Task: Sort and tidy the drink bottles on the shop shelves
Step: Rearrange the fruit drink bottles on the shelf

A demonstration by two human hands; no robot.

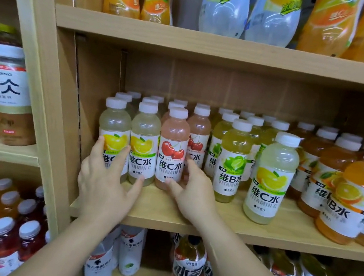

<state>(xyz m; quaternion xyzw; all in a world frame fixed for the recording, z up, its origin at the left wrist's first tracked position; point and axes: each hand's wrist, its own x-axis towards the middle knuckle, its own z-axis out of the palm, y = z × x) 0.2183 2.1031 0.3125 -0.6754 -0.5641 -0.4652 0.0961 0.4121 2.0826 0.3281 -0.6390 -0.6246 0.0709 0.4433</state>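
Your left hand [106, 181] rests on the front of the leftmost lemon bottle [112, 138]. The fingers are spread and fairly straight over its label, touching it without closing round it, and the thumb reaches toward the base of the lemon bottle next to it [144, 142]. Your right hand [192, 190] is spread in the same way at the cherry bottle [172, 150], with the thumb at its foot and a finger up its right side. It touches the bottle and does not grip it. Held like this, the two hands bracket the three front bottles, which looks like squaring them up at the left end of the middle shelf [256, 231] so the labels face out.

Across the front you have two lemon bottles at the left, then one cherry bottle with a second just behind it to the right. Next comes a lime bottle [233, 161] heading its rows, and the orange bottles [353, 197] are at the far right. The caps suggest the lemon rows run about three deep, though the back is too dim to be sure.

One stray lemon bottle [270, 177] stands alone and forward, between the lime and orange rows and well apart from its own kind. It probably belongs with the lemons at the left.
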